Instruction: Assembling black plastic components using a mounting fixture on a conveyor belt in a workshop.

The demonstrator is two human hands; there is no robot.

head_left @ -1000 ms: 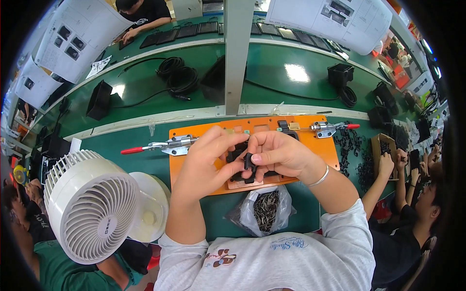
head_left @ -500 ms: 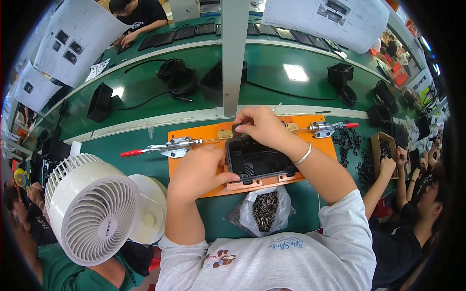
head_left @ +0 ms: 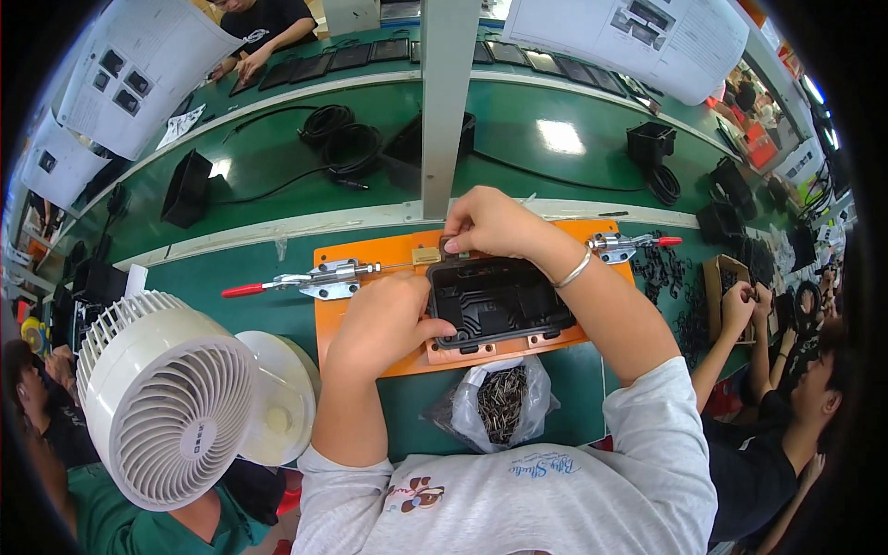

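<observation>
An open black plastic housing (head_left: pixel 499 313) lies on an orange fixture plate (head_left: pixel 603 289). My left hand (head_left: pixel 381 319) grips the housing's left side, its thumb over the near left corner and its other fingers mostly hidden. At the far left corner, my right hand (head_left: pixel 499 227) pinches a small black piece (head_left: pixel 450 246) between thumb and fingertips, against the housing's far edge. Part of that piece is covered by the fingers. Red-handled toggle clamps flank the housing, a left clamp (head_left: pixel 331 278) and a right clamp (head_left: pixel 622 245).
A clear bag of metal pins (head_left: pixel 502 407) sits between the plate and my body. A white fan (head_left: pixel 176 407) stands at left. Small black clips (head_left: pixel 664 268) and an open carton (head_left: pixel 715 277) lie to the right, near a co-worker's hands (head_left: pixel 740 310). A grey post (head_left: pixel 448 120) rises beyond the plate.
My right hand has shifted slightly away from me and turned, still pinching the small black piece. My left hand stays on the housing. The view has moved a little.
</observation>
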